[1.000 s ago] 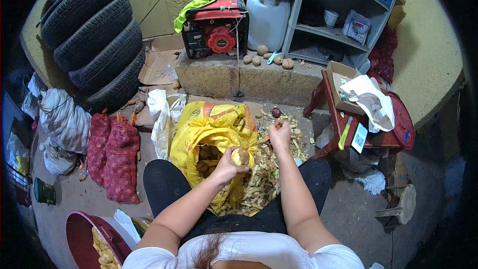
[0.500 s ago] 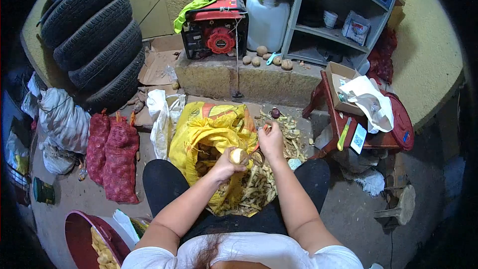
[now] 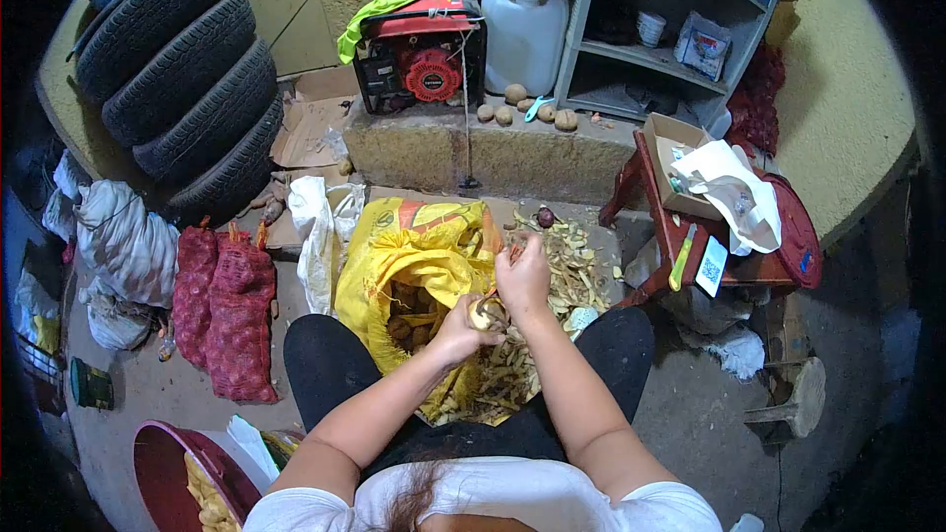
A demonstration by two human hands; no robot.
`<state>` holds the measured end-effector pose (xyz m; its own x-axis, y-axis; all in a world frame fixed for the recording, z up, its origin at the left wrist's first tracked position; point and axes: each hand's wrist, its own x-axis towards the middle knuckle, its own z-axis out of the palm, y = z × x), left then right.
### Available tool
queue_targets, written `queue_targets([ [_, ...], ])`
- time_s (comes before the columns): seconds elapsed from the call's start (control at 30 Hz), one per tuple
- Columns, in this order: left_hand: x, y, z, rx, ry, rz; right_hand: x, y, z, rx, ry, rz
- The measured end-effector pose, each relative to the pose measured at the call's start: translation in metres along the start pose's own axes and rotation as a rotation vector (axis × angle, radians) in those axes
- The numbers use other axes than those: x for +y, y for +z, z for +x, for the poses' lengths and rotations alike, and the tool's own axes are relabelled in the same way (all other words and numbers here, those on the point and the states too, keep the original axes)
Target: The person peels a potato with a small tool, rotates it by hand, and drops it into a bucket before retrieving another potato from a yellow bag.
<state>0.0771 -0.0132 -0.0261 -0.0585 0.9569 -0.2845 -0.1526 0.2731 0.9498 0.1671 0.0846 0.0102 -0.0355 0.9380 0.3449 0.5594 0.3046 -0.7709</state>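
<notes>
In front of me my left hand [image 3: 463, 333] is closed round a partly peeled potato [image 3: 483, 313], its pale flesh and some brown skin showing. Close beside it, my right hand [image 3: 522, 274] grips a peeler [image 3: 514, 252]; only a bit of its reddish-orange handle shows between the fingers. Below both hands lies a heap of potato peels [image 3: 510, 379]. Left of them an open yellow sack [image 3: 419, 266] holds unpeeled potatoes [image 3: 414, 320].
At lower left stands a maroon tub [image 3: 163, 473] with peeled potatoes [image 3: 207, 498]. Red net sacks [image 3: 241, 320] lie on the left. A red stool [image 3: 650, 271] bears a box, a yellow-handled knife [image 3: 680, 261] and a card. On the ledge are a generator [image 3: 424, 64] and several potatoes.
Both hands have shifted: the left one a little right with the potato, now tilted differently, and the right one slightly left, nearer to it. The camera view has moved slightly.
</notes>
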Motion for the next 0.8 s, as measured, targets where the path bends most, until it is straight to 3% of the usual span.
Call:
queue_targets([
  [0.07,-0.003,0.0,0.0,0.001,0.071,0.027,0.001,-0.004,0.006,-0.03,0.071,-0.03],
  [0.2,0.008,0.001,-0.004,-0.031,0.01,-0.049,0.013,0.0,0.01,-0.074,0.165,-0.058],
  [0.3,0.013,-0.002,-0.011,-0.02,0.068,0.11,0.033,-0.005,0.025,0.004,0.216,-0.194],
  [0.43,0.028,-0.01,-0.015,-0.004,0.09,0.058,0.05,-0.016,0.04,0.011,0.391,0.038],
  [0.57,0.016,-0.02,-0.006,-0.013,0.089,-0.023,0.061,-0.007,0.036,0.05,0.279,0.015],
  [0.63,0.028,-0.02,-0.011,-0.067,-0.165,-0.566,0.052,-0.012,0.034,-0.001,0.301,0.13],
  [0.73,0.028,-0.022,-0.006,-0.072,-0.206,-0.705,0.056,-0.008,0.035,0.14,0.168,-0.028],
  [0.8,0.025,-0.021,-0.002,-0.07,-0.273,-0.787,0.05,-0.005,0.033,0.031,0.311,0.284],
])
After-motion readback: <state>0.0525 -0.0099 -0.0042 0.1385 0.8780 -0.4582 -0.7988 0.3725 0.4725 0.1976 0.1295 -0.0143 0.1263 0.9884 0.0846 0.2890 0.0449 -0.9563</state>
